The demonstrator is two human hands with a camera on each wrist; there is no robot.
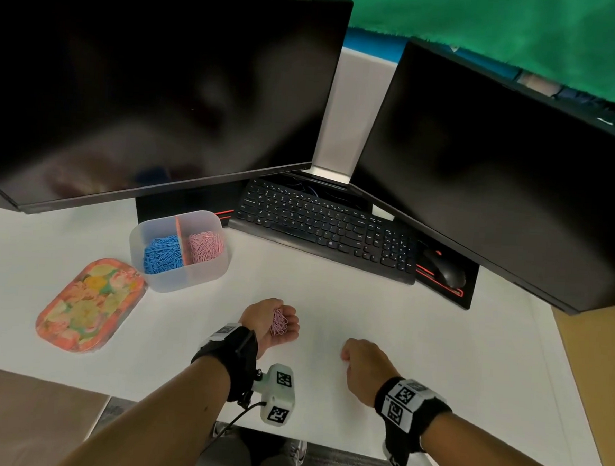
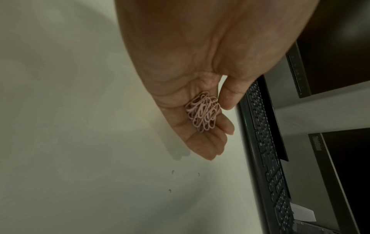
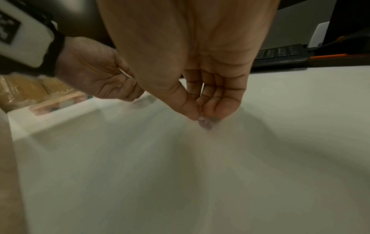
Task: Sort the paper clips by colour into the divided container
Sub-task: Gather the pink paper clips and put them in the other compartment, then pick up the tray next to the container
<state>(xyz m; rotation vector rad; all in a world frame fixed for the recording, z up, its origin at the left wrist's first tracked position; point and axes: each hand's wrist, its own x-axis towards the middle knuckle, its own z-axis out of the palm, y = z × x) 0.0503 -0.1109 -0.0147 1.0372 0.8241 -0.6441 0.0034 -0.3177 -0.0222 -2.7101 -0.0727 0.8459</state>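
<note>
While the divided container [image 1: 173, 282] waits with blue and pink already apart, spills are the risk.
Left hand [image 1: 270, 322] cups a pink clip bundle [image 1: 278, 321] loosely, palm up: tilting could scatter it; right hand [image 3: 202, 110] pinches something small and blurred, perhaps one clip, easily dropped.

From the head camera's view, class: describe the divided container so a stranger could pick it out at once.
Start at the big left monitor. On the white desk just below its lower edge stands the divided container, a translucent tub. Unlike the flat flowered tray beside it, it holds blue paper clips left of its divider and pink paper clips right.
</note>
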